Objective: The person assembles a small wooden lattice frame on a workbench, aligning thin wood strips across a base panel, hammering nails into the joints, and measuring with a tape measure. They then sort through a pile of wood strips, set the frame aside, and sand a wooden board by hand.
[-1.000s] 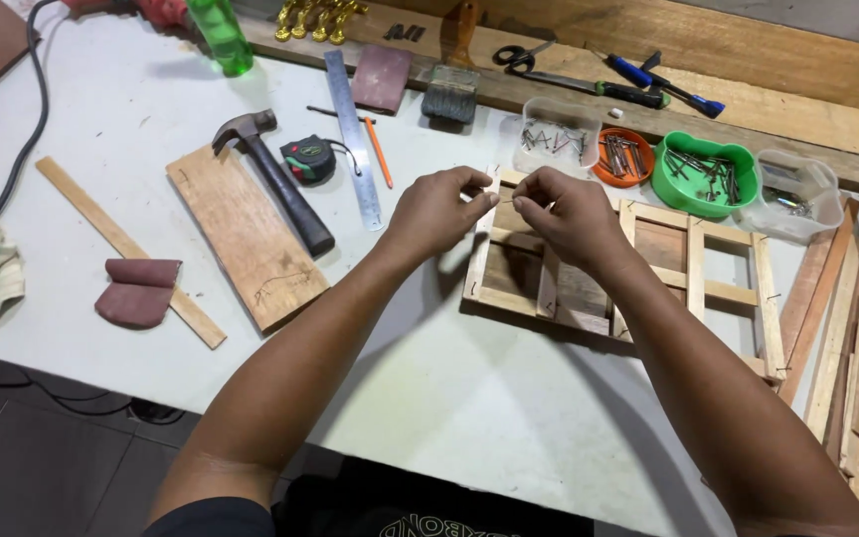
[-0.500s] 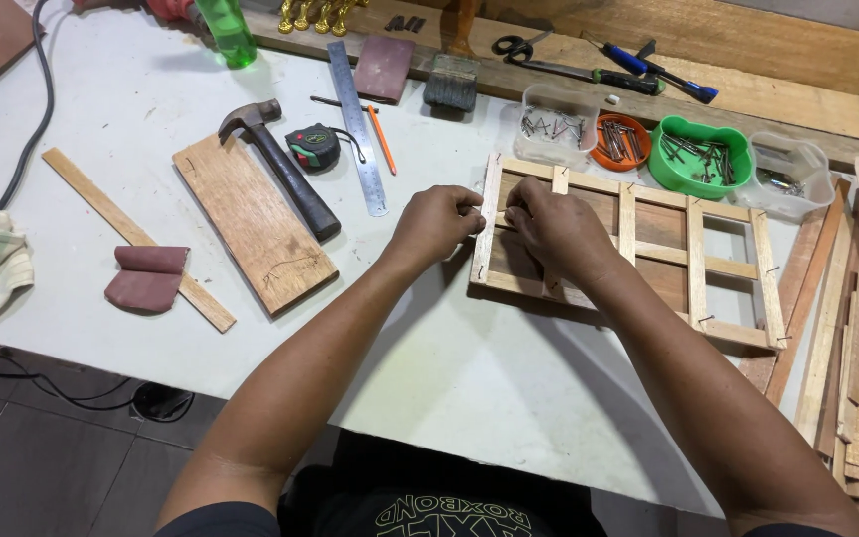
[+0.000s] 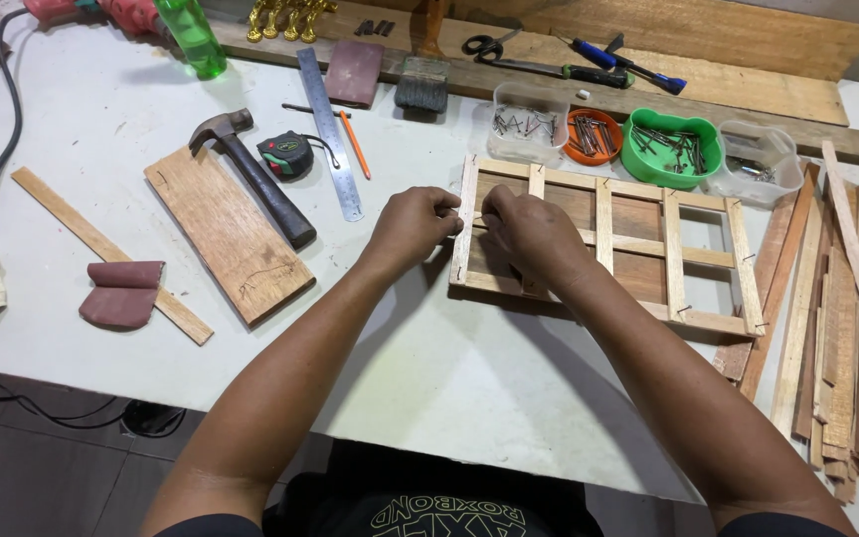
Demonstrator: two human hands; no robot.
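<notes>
A wooden lattice frame (image 3: 688, 254) of pale slats lies flat on a darker board on the white table. My left hand (image 3: 412, 227) pinches the frame's left upright slat (image 3: 465, 189) with its fingertips. My right hand (image 3: 531, 237) rests over the frame's left cells, thumb and finger pinched close to the left fingertips. A thin dark sliver that looks like a small nail shows between the two hands. The slats under my right hand are hidden.
A hammer (image 3: 256, 179) lies on a wooden board (image 3: 226, 239) to the left, beside a tape measure (image 3: 285, 156), steel ruler (image 3: 330, 134) and pencil (image 3: 354, 145). Tubs of nails (image 3: 670, 149) stand behind the frame. Loose slats (image 3: 847, 328) pile up at the right.
Both hands stay pinched together at the frame's left slat, shifted slightly nearer me along it. The camera view has tilted a little.
</notes>
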